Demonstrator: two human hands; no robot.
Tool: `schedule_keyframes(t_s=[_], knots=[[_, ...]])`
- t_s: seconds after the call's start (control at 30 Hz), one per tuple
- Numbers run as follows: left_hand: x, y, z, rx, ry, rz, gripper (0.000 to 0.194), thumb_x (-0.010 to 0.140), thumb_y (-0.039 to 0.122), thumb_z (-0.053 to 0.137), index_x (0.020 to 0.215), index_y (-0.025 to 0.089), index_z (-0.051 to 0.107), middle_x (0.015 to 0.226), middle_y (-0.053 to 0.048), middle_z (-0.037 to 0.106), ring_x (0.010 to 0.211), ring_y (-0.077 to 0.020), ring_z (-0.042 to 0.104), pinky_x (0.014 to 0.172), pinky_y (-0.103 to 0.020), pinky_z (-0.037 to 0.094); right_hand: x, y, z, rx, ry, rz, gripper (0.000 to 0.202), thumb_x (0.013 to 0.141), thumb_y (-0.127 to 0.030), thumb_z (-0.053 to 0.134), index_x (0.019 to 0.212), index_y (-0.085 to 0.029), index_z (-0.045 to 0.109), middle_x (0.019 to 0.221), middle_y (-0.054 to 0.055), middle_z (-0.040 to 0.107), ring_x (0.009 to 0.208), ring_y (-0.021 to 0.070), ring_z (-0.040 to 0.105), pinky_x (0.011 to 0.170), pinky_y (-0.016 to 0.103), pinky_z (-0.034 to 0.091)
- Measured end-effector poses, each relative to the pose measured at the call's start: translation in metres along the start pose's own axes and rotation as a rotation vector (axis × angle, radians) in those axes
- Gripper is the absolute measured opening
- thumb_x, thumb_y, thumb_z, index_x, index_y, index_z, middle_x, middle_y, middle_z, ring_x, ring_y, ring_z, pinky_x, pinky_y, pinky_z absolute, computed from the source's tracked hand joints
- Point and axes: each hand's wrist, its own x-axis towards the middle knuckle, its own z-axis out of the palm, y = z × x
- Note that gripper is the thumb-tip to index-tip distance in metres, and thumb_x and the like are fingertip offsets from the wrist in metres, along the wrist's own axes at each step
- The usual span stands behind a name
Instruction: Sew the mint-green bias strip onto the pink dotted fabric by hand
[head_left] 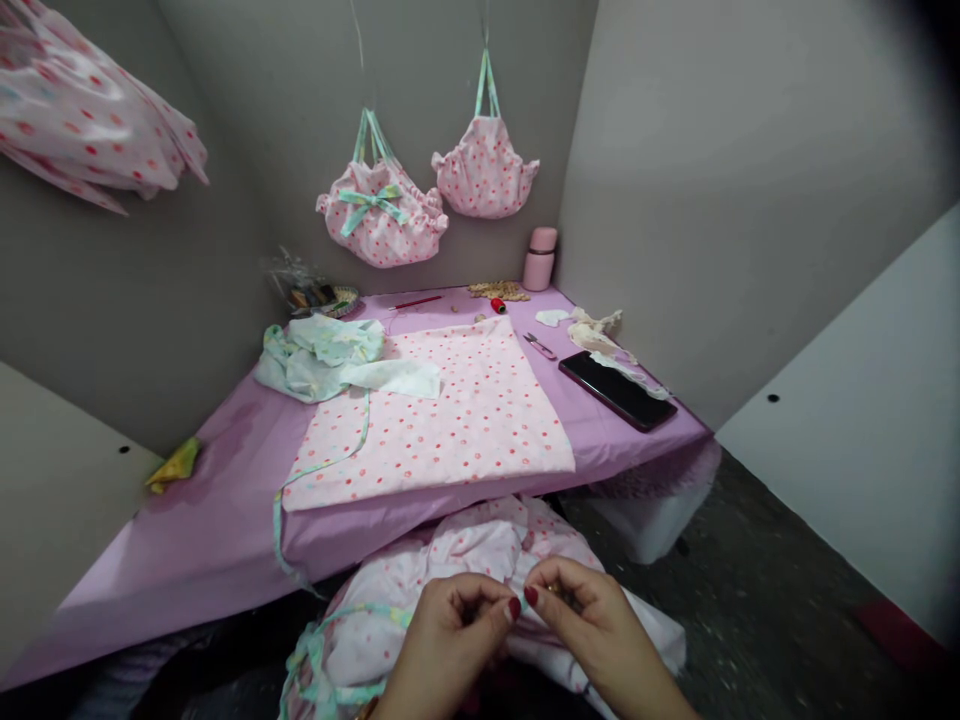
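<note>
Head view: left hand (pixel 457 635) and right hand (pixel 592 620) low over dotted cloth (pixel 480 545) bunched below the table edge (pixel 217 500), fingertips pinched nearly together, thumbs facing; whether anything is gripped, cannot tell.

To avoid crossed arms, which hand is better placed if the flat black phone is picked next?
Probably the right hand: the phone lies off to that side; the left hand would reach across. Both hands seem pinched over pink dotted cloth.
</note>
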Motion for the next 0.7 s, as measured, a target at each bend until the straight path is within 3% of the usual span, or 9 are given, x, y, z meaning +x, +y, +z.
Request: schedule_keyframes(t_s=[0.2, 0.43, 0.57, 0.7], knots=[[-0.001, -0.001, 0.000, -0.024, 0.035, 0.056, 0.031, 0.069, 0.042, 0.067, 0.071, 0.011, 0.070, 0.056, 0.000, 0.054, 0.051, -0.0097, 0.041, 0.051, -0.021, 0.032, 0.002, 0.009, 0.003, 0.075, -0.003, 0.028, 0.022, 0.078, -0.035, 0.060, 0.066, -0.017, 0.060, 0.058, -0.002, 0.050, 0.056, 0.0134, 0.045, 0.053, 0.023, 0.036], [0.000, -0.003, -0.001, -0.225, 0.027, -0.086, 0.046, 0.068, 0.057, 0.061, 0.053, 0.013, 0.056, 0.044, 0.002, 0.047, 0.039, -0.0077, 0.038, 0.041, -0.019, 0.028, 0.002, 0.010, 0.007, 0.219, -0.032, 0.108, 0.027, 0.076, -0.042, 0.063, 0.068, -0.016, 0.058, 0.062, -0.002, 0.053, 0.057, 0.0129, 0.048, 0.056, 0.023, 0.039], [0.003, -0.004, -0.001, -0.213, 0.018, -0.142, 0.046, 0.060, 0.057, 0.068, 0.058, 0.012, 0.057, 0.042, 0.004, 0.047, 0.036, -0.0060, 0.037, 0.039, -0.018, 0.027, 0.004, 0.012, 0.009, 0.213, -0.039, 0.130, 0.031, 0.074, -0.045, 0.065, 0.067, -0.016, 0.058, 0.060, -0.003, 0.050, 0.055, 0.0117, 0.045, 0.053, 0.022, 0.038], [0.007, -0.009, 0.000, -0.271, 0.083, -0.131, 0.043, 0.061, 0.054, 0.068, 0.060, 0.013, 0.055, 0.039, 0.007, 0.044, 0.033, -0.0041, 0.033, 0.037, -0.017, 0.025, 0.007, 0.017, 0.010, 0.227, 0.027, 0.156, 0.037, 0.073, -0.052, 0.062, 0.067, -0.016, 0.056, 0.057, -0.004, 0.047, 0.053, 0.0108, 0.042, 0.051, 0.022, 0.037]])
